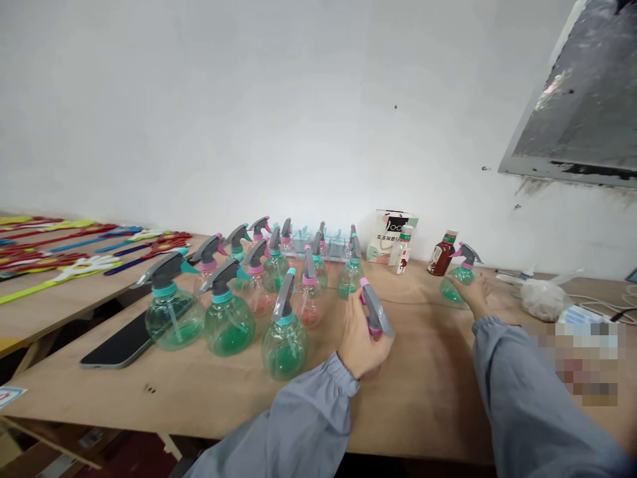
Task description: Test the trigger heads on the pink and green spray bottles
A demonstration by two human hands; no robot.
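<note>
My left hand (361,335) is wrapped around a spray bottle with a grey and pink head (377,311); the bottle's body is mostly hidden behind my fingers. Farther right, my right hand (472,292) grips the round body of a green spray bottle (452,284), whose grey head has a pink trigger. To the left of my left hand stand several round spray bottles, some green, some pink. Nearest among them are a green bottle (284,348) with a teal collar and a pink bottle (308,307).
A black phone (117,342) lies at the left. Against the wall stand a paper bag (383,242), a white-labelled bottle (402,255) and a red-brown drink bottle (440,257). A plastic bag (542,297) and cables lie right. Colourful hand-shaped items (89,267) cover the left table.
</note>
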